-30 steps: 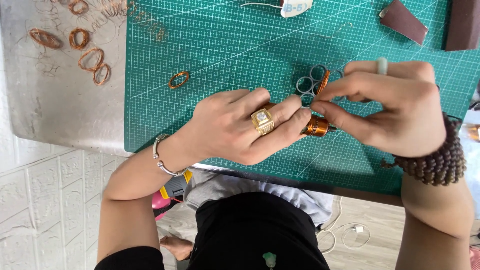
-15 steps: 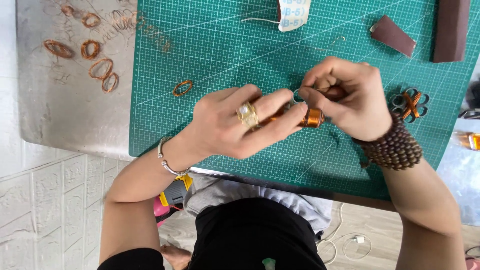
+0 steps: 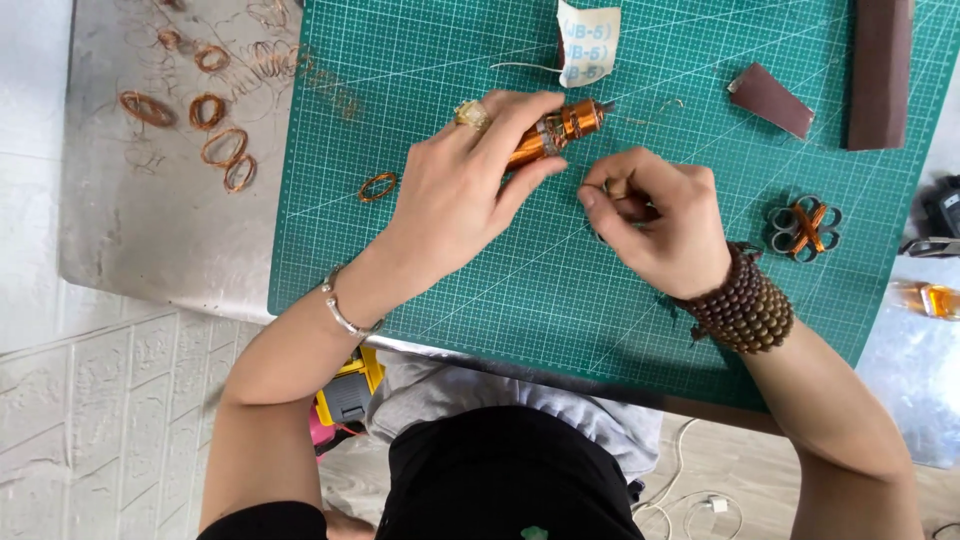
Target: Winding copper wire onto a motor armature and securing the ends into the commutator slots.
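Note:
My left hand (image 3: 465,195) grips a small spool of copper wire (image 3: 560,130) and holds it slanted above the green cutting mat (image 3: 520,300). A fine copper wire (image 3: 650,108) leaves the spool's tip and curls to the right. Just below and right of the spool, my right hand (image 3: 665,230) is closed in a pinch on a thin strand of that wire; the strand is barely visible between the fingertips. A cluster of metal rings wound with copper (image 3: 803,228) lies on the mat to the right of my right hand.
A small copper coil (image 3: 378,185) lies on the mat by my left hand. Several copper coils (image 3: 215,150) sit on the metal sheet at left. A white paper scrap (image 3: 588,42), a brown sandpaper piece (image 3: 770,98) and a dark brown block (image 3: 880,70) lie at the back.
My right hand has let go of the ring cluster, which now lies on the mat. My left hand has carried the spool up and away from me; my right hand now pinches below it.

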